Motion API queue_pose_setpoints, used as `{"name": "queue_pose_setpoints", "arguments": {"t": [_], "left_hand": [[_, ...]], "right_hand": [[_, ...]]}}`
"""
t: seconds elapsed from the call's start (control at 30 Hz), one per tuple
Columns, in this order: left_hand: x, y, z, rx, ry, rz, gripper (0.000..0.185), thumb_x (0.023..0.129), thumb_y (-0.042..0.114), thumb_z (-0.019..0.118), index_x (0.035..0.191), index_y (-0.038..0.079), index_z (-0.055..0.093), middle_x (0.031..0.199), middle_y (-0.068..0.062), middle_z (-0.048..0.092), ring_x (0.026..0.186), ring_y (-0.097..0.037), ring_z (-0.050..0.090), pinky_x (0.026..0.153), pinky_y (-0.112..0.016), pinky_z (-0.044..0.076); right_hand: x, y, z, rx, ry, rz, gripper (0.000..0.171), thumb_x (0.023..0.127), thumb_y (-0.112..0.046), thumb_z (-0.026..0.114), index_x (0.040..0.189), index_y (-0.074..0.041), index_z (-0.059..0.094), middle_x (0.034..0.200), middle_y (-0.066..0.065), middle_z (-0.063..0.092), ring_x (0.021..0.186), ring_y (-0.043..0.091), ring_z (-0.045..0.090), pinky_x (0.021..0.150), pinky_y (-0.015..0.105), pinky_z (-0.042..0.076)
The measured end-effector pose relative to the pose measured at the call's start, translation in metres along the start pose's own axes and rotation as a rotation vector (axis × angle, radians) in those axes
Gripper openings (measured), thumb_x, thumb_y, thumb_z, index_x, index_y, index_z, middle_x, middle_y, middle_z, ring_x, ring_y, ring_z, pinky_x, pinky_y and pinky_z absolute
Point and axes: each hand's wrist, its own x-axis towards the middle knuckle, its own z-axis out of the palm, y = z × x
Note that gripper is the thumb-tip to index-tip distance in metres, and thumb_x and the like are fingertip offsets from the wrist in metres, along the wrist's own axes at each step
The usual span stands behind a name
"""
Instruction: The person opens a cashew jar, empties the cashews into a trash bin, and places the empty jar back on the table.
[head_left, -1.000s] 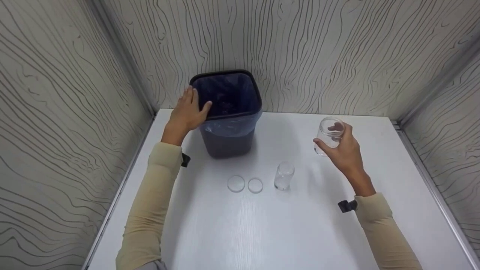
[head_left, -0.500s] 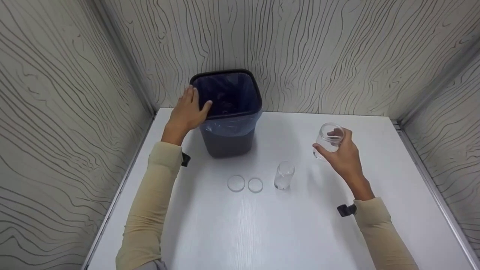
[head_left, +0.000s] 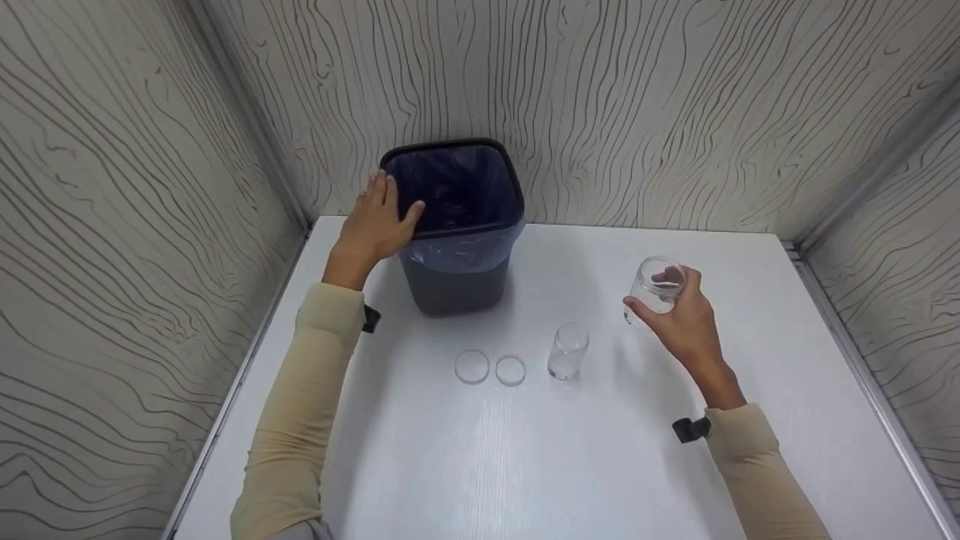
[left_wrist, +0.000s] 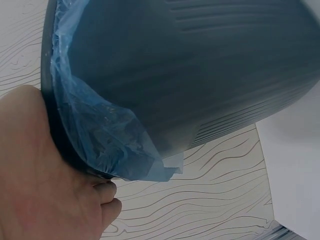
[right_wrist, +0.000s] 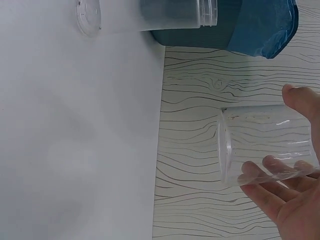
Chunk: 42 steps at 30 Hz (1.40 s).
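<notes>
My right hand (head_left: 679,315) grips a clear empty jar (head_left: 652,289) upright just above the white table (head_left: 525,457), at the right; in the right wrist view the jar (right_wrist: 265,150) lies between my thumb and fingers. My left hand (head_left: 375,221) rests on the left rim of a dark bin (head_left: 454,225) lined with a blue bag, fingers along the outside and thumb over the rim. In the left wrist view the bin wall (left_wrist: 200,75) and bag edge fill the frame. A second clear jar (head_left: 568,351) stands mid-table, with two clear round lids (head_left: 472,367) (head_left: 511,370) lying flat to its left.
Wood-grain panel walls close in the table at the back and both sides. A metal rail runs along the right table edge (head_left: 862,375). The front half of the table shows bare white surface.
My right hand has lowered the jar and drawn it slightly toward me. The left hand, bin, second jar and lids have stayed put.
</notes>
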Motion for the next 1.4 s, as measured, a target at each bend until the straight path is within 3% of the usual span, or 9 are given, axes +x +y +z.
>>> {"name": "queue_pose_setpoints", "arguments": {"t": [0.37,0.77,1.4], "left_hand": [[0.002,0.000,0.001,0.023,-0.006,-0.008,0.086,0.114,0.058,0.025,0.169,-0.002,0.000,0.179,-0.021,-0.009,0.168,-0.037,-0.005,0.138,-0.050,0.004],[0.001,-0.001,0.001,0.020,-0.003,-0.003,0.085,0.114,0.057,0.025,0.170,-0.003,0.001,0.179,-0.022,-0.008,0.168,-0.037,-0.006,0.138,-0.050,0.002],[0.002,0.002,-0.001,0.025,-0.024,-0.014,0.086,0.114,0.059,0.024,0.170,-0.002,-0.002,0.179,-0.021,-0.010,0.168,-0.036,-0.007,0.138,-0.049,0.002]], "right_hand": [[-0.005,0.008,0.005,-0.014,0.005,0.003,0.094,0.093,-0.045,0.084,0.152,0.002,0.029,0.145,0.029,0.058,0.135,0.052,0.057,0.111,0.067,0.046],[-0.014,0.020,0.010,-0.003,-0.007,0.036,0.092,0.092,-0.046,0.084,0.153,-0.004,0.030,0.148,0.022,0.059,0.138,0.048,0.057,0.113,0.067,0.044],[-0.025,0.034,0.029,0.023,-0.022,0.039,0.087,0.092,-0.042,0.085,0.151,-0.002,0.035,0.146,0.026,0.060,0.138,0.049,0.057,0.119,0.066,0.040]]}}
